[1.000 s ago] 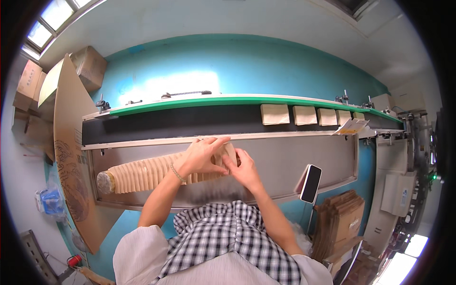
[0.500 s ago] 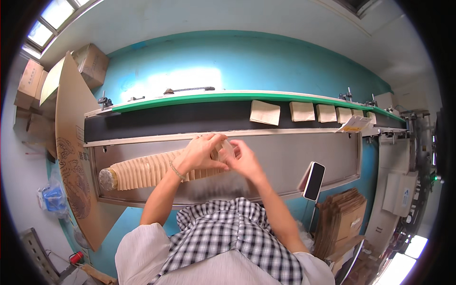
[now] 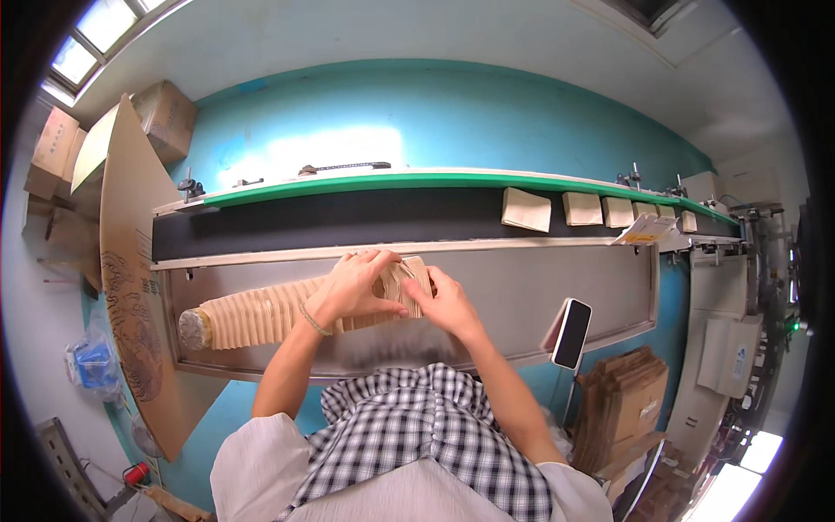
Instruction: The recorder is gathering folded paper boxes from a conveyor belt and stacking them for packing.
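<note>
A long row of beige folded paper bundles, pressed face to face, lies along the left half of the metal table. At the row's right end, my left hand is closed around the paper with fingers over the top and thumb in front. My right hand grips a small stack of folded paper there, its thumb on the near face and its fingers behind. Both hands touch this end of the row. The fingertips behind the paper are partly hidden.
Beyond the metal table runs a black conveyor belt with several beige paper stacks on its right part. A phone stands on a holder at the near right. Cardboard stands left; flattened boxes lean lower right.
The paper stacks on the belt have shifted right. The paper between my hands, fanned and blurred before, now shows as a more squared stack. My right hand has moved only slightly.
</note>
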### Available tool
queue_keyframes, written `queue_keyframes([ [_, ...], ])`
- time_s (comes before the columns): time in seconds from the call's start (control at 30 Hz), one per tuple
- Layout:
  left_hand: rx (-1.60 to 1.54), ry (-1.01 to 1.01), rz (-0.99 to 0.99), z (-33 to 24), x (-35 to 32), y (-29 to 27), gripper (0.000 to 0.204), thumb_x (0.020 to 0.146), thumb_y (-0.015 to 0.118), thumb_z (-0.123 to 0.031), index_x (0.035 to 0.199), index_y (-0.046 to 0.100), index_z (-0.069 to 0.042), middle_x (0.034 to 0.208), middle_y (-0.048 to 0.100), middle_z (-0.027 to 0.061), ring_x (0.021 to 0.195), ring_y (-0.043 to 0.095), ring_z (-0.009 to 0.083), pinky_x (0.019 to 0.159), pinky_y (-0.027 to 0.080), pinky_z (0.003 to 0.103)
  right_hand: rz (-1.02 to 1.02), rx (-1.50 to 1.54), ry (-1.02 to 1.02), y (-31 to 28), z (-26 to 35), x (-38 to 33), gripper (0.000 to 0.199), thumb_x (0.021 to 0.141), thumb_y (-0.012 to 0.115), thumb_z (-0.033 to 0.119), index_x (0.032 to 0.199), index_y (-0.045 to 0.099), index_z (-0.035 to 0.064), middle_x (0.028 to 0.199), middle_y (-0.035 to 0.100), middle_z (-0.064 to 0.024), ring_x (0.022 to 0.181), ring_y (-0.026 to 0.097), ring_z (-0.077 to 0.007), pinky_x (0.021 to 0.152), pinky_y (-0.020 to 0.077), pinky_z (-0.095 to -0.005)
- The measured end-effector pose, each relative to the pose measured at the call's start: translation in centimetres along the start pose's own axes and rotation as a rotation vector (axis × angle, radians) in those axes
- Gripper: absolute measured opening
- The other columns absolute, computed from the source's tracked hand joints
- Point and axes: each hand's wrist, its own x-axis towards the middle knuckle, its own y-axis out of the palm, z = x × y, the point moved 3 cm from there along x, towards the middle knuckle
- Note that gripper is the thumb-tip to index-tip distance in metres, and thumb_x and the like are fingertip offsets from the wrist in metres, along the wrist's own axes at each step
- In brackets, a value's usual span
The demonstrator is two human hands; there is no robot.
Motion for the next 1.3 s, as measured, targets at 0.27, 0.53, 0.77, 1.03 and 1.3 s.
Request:
queue_keyframes([
  [0.27,-0.008,0.011,-0.024,-0.2,0.2,-0.2,0.079,0.065,0.085,-0.057,0.120,0.058,-0.007,0.115,0.066,0.0148,0.106,0.064,0.0362,0.092,0.049,0.043,-0.067,0.707,0.232,-1.4,-4.7,2.0,0.039,0.100,0.062,0.031,0.116,0.058,-0.0033,0.099,0.068,-0.0111,0.082,0.068,-0.0165,0.069,0.0552,-0.0302],
  [0.53,-0.001,-0.014,-0.002,0.3,-0.5,-0.6,0.087,0.064,0.086,-0.056,0.131,0.055,-0.010,0.127,0.063,0.0135,0.118,0.060,0.0354,0.098,0.046,0.044,-0.134,0.022,-0.090,2.8,0.3,-0.4,0.043,0.099,0.061,0.045,0.117,0.060,0.0057,0.094,0.066,-0.0069,0.086,0.067,-0.0136,0.068,0.0514,-0.0275],
  [0.77,-0.040,-0.012,0.039,1.1,-1.3,-1.1,0.080,0.064,0.087,-0.052,0.128,0.058,-0.012,0.125,0.064,0.0128,0.117,0.060,0.0352,0.099,0.047,0.043,0.166,0.532,0.280,1.8,-2.1,-1.0,0.038,0.098,0.064,0.032,0.118,0.061,-0.0006,0.101,0.069,-0.0091,0.087,0.065,-0.0144,0.076,0.0533,-0.0304],
  [1.03,-0.032,0.000,0.006,1.4,-1.2,-0.8,0.078,0.065,0.088,-0.047,0.126,0.058,-0.009,0.118,0.066,0.0157,0.108,0.064,0.0367,0.093,0.052,0.042,-0.054,0.785,0.431,1.0,-2.4,4.0,0.054,0.099,0.057,0.049,0.121,0.057,0.0004,0.099,0.067,-0.0108,0.085,0.069,-0.0212,0.074,0.0566,-0.0315],
  [1.3,0.066,0.068,-0.075,1.6,-2.2,-2.6,0.084,0.065,0.088,-0.049,0.130,0.055,-0.008,0.122,0.065,0.0158,0.109,0.063,0.0371,0.093,0.051,0.043,-0.075,0.399,0.095,5.4,0.7,1.1,0.054,0.098,0.062,0.045,0.122,0.060,-0.0030,0.103,0.068,-0.0118,0.095,0.066,-0.0215,0.083,0.0529,-0.0334],
])
